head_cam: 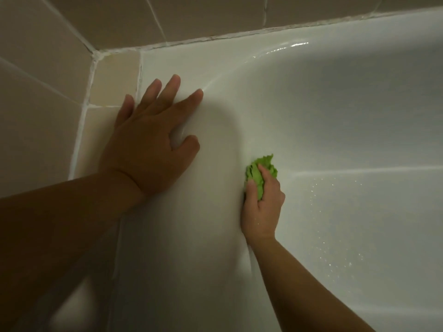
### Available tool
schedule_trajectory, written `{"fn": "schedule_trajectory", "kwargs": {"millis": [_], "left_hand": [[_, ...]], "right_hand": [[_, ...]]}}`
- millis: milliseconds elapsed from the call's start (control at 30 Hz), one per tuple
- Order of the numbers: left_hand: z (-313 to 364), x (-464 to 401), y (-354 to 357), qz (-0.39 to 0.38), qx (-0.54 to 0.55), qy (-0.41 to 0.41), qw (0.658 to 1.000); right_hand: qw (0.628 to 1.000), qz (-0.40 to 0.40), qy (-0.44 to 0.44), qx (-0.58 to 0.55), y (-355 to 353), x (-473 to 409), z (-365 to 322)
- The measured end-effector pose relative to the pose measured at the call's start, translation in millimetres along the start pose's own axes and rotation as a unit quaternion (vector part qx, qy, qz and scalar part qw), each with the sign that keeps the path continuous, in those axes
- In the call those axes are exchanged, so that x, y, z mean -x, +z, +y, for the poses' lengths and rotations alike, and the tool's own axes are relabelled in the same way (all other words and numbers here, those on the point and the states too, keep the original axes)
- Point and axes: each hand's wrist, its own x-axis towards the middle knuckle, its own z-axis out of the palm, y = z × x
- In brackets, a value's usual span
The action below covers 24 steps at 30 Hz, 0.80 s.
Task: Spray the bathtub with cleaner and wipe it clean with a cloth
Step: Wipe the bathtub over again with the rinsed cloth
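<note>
The white bathtub [323,104] fills the right and middle of the view, its rim curving round the corner. My left hand [151,140] lies flat on the tub's rim at the corner, fingers spread and straight. My right hand [262,202] grips a bunched green cloth [260,172] and presses it against the tub's inner wall just below the rim. Small droplets speckle the tub floor to the right of that hand. No spray bottle is in view.
Beige wall tiles [48,92] with white grout meet the tub along the top and left. A caulk line [215,39] runs along the tub's back edge.
</note>
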Motion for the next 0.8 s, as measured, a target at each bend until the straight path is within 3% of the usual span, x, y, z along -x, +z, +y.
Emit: {"fn": "schedule_trajectory", "kwargs": {"millis": [200,300,433,600,700,800], "left_hand": [[0,-7,-1,-0.003,0.001,0.006,1.000],[2,-13,-2,-0.003,-0.001,0.011,1.000],[4,-17,-4,0.002,0.002,0.019,1.000],[2,-21,-3,0.011,0.000,0.029,1.000],[3,-24,-2,0.020,0.002,0.036,0.999],[4,-25,-2,0.026,0.004,0.040,0.999]], "right_hand": [[0.979,0.055,0.188,0.051,18,-81,33],[0.986,0.067,0.150,0.014,25,-76,16],[0.999,-0.007,0.052,0.014,0,-27,49],[0.978,-0.004,0.124,0.166,-5,-65,95],[0.976,0.030,0.190,0.104,11,-88,69],[0.997,-0.006,0.077,0.025,6,-48,38]]}}
